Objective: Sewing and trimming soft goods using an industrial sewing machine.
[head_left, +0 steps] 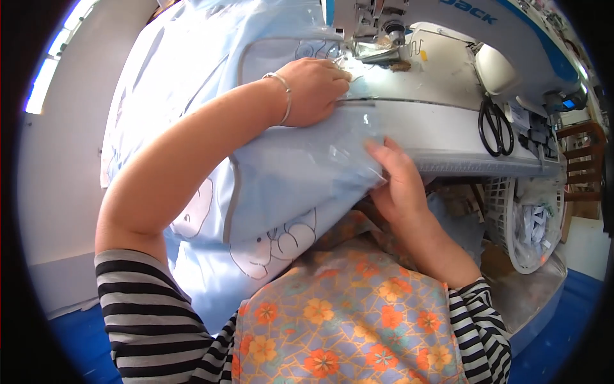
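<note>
A light blue fabric piece with grey piping and cartoon animal prints is spread over the sewing table and my lap. My left hand, with a silver bangle at the wrist, lies flat on the fabric just in front of the presser foot of a white sewing machine. My right hand pinches the fabric's lower edge at the table's front rim, fingers closed on the cloth.
Black scissors lie on the white table to the right. A white mesh basket with scraps hangs under the table's right end. A wooden chair stands at far right. A floral apron covers my lap.
</note>
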A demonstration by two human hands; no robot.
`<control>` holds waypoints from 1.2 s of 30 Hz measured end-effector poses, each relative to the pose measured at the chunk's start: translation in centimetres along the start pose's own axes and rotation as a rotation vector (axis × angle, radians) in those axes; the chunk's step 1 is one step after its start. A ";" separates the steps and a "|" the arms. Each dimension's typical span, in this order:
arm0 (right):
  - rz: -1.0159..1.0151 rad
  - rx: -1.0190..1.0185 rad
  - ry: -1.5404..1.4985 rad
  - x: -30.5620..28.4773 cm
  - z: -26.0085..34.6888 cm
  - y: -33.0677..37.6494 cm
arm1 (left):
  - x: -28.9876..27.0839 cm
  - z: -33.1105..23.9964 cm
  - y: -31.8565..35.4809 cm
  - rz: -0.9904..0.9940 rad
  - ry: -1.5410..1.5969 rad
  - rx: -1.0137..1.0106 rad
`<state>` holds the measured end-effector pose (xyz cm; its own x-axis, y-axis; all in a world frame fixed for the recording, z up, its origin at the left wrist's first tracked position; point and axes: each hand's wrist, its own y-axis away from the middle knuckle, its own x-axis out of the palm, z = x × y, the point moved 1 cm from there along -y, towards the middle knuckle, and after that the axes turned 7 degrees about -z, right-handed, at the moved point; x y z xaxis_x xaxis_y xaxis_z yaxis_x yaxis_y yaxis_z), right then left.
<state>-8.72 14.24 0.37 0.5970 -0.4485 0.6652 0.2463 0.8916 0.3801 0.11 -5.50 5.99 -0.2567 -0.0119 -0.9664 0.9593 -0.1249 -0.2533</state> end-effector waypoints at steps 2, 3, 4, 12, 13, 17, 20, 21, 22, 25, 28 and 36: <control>0.025 0.025 -0.039 -0.4 -0.9 0.8 | -1.1 -2.1 0.2 0.410 0.172 -0.439; 0.143 0.025 -0.149 -0.5 -1.6 1.3 | -2.4 -4.0 0.6 0.284 0.198 -0.363; 0.263 0.021 -0.260 -0.6 -2.3 1.8 | -3.7 -6.1 1.1 0.157 0.219 -0.286; 0.133 -0.054 -0.096 0.8 -3.2 -0.6 | -6.8 -20.5 9.1 0.178 0.641 -0.652; 0.162 -0.099 -0.238 1.9 -2.9 0.0 | -6.7 -20.5 10.1 0.071 0.439 -0.668; 0.007 -0.120 -0.130 7.1 -0.1 -0.3 | -6.1 -19.3 11.7 -0.030 -0.075 -0.740; 0.025 -0.201 -0.198 9.5 1.6 -0.5 | -5.5 -17.2 10.2 -0.297 -0.556 -0.721; 0.019 -0.201 -0.182 9.8 1.7 -0.8 | -5.1 -16.3 9.5 -0.303 -0.563 -0.710; -0.016 -0.202 -0.177 9.8 1.9 -1.1 | -4.8 -15.1 8.7 -0.338 -0.559 -0.731; 0.131 -0.232 -0.165 7.9 1.8 -1.6 | -4.2 -13.3 7.6 -0.384 -0.467 -0.744; 0.269 -0.362 0.308 3.8 2.6 -2.0 | -5.3 -12.3 7.6 -0.321 -0.276 -0.634; 0.392 -0.725 1.446 7.2 -0.5 -6.3 | -11.0 -8.1 2.7 -0.712 1.252 -0.962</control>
<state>-5.58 5.45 2.46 0.7699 -0.1492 -0.6205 -0.0465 0.9566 -0.2877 6.46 2.36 15.61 -0.8344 0.5510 0.0103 0.5478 0.8313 -0.0937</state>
